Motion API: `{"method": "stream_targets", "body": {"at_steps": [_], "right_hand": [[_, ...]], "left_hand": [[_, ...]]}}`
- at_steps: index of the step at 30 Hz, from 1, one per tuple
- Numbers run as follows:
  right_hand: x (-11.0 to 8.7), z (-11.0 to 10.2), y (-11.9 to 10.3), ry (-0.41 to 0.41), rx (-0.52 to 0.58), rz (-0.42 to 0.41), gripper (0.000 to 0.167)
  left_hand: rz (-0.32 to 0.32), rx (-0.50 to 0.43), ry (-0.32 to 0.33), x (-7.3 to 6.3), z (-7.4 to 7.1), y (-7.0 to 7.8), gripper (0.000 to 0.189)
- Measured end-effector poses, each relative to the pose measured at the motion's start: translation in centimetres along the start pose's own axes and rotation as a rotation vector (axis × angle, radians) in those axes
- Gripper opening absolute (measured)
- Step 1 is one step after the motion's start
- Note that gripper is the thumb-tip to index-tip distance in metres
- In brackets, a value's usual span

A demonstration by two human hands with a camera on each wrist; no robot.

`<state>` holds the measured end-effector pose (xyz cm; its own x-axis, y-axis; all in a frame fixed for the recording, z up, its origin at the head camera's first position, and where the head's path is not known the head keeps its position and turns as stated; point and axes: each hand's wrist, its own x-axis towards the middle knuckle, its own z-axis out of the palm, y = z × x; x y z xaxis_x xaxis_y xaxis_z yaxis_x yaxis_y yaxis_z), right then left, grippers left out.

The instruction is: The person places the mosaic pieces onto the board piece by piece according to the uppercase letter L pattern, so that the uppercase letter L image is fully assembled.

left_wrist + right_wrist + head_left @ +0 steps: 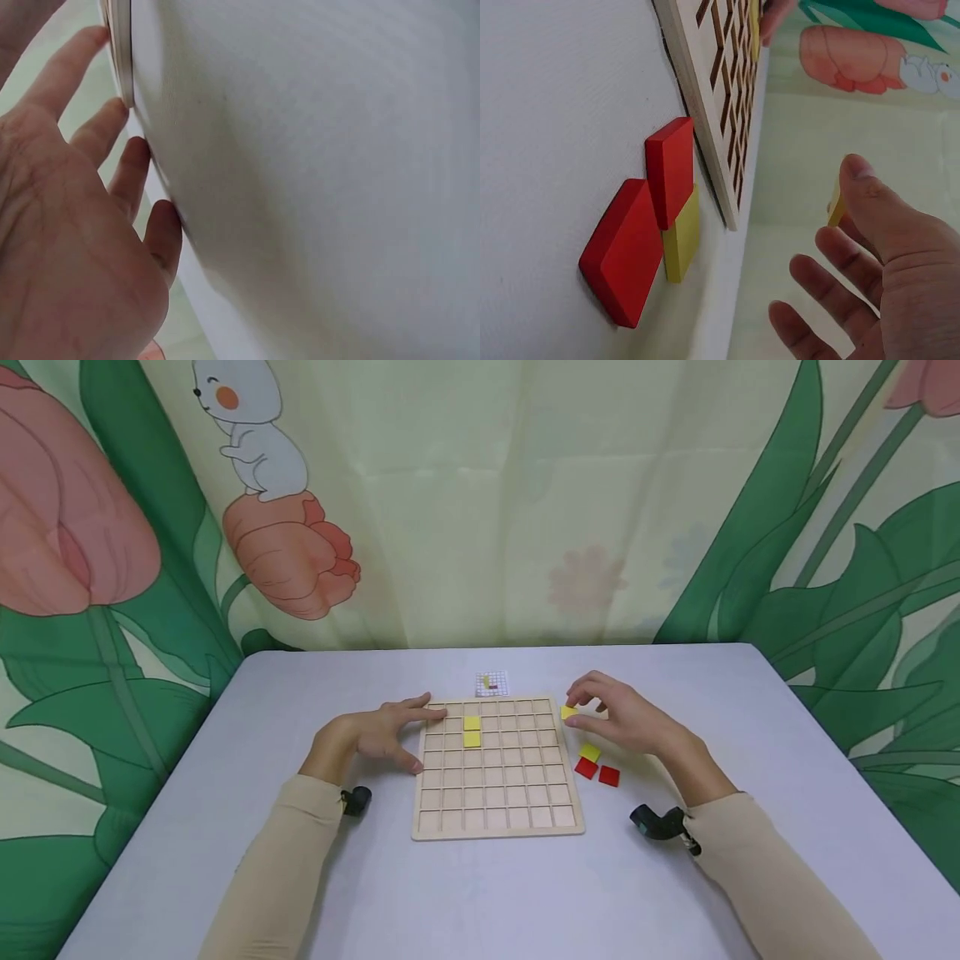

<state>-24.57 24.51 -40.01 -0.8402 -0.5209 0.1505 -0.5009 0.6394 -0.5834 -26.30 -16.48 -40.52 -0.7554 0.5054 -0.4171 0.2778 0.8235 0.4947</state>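
A wooden grid board lies on the table with two yellow square tiles set one above the other in its upper left cells. My left hand rests at the board's left edge, fingers spread, with fingertips on the rim in the left wrist view. Just off the board's upper right corner, my right hand pinches a yellow tile between thumb and fingertips. Nearer me lie a loose yellow tile and two red tiles, close together beside the board's right edge.
Behind the board's far edge lies a small printed grid card with coloured squares on it. The white table reaches back to a patterned curtain. Each wrist wears a black camera.
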Motion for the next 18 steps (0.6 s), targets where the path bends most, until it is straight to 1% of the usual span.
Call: {"method": "stream_targets", "body": {"at_steps": [6, 12, 15, 18], "right_hand": [[0.6, 0.3, -1.0, 0.034, 0.01, -0.065, 0.022], [1.6, 1.0, -2.0, 0.026, 0.015, -0.096, 0.021], [2.2, 1.3, -2.6, 0.039, 0.028, -0.128, 0.02], [2.6, 1.9, -3.0, 0.033, 0.055, -0.127, 0.019]], "left_hand": [[0.002, -0.001, 0.003, 0.1, 0.0, -0.2, 0.1], [-0.011, 0.0, 0.002, -0.1, -0.1, -0.1, 0.1], [-0.012, -0.008, 0.003, 0.0, -0.1, -0.2, 0.1], [-0.007, -0.018, 0.004, 0.0, 0.0, -0.3, 0.1]]}}
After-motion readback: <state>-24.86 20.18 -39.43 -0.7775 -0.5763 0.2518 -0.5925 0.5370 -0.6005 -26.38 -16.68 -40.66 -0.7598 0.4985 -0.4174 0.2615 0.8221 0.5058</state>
